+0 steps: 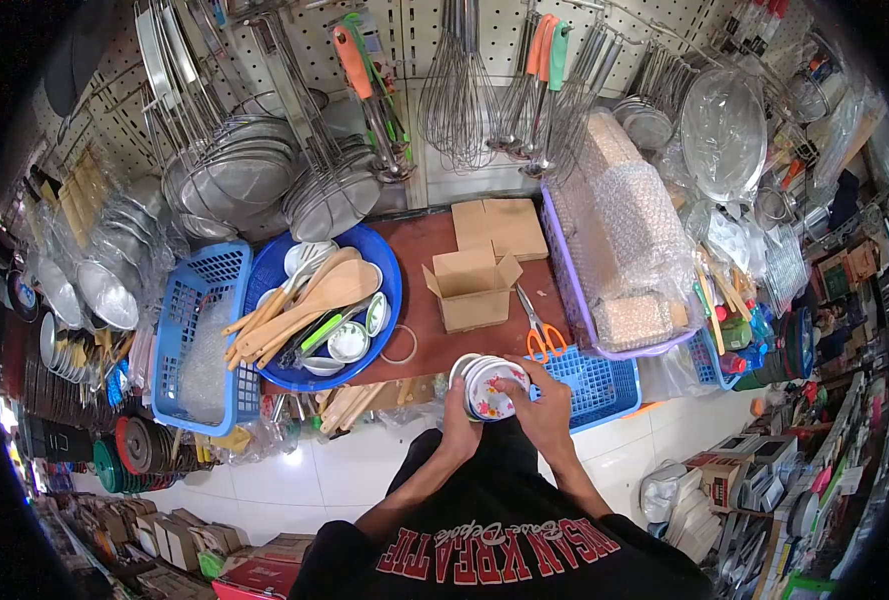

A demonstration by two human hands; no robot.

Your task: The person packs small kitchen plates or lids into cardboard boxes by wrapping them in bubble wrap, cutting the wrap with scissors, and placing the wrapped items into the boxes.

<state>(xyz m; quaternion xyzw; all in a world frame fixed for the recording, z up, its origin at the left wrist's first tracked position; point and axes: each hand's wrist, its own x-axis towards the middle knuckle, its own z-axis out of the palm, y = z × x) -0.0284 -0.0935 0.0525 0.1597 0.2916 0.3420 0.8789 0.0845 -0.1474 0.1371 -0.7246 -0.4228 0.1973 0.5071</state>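
Observation:
A stack of small white bowls (492, 388) with a floral pattern is held up in front of my body, past the table's front edge. My left hand (459, 428) wraps round the stack's left side. On its right side my right hand (545, 412) grips the stack, with the thumb over the top bowl's inside. Beyond the hands, an open small cardboard box (473, 300) stands on the brown table. Orange-handled scissors (546, 340) lie just right of that box, blades pointing away from me.
At left, a round blue basin (396, 268) holds wooden spoons (310, 310) and small bowls. A blue basket (169, 330) stands beside it. At right are a purple basket (568, 290) with bubble-wrapped goods and a lower blue basket (590, 385). Whisks (461, 100) and strainers (235, 170) hang behind.

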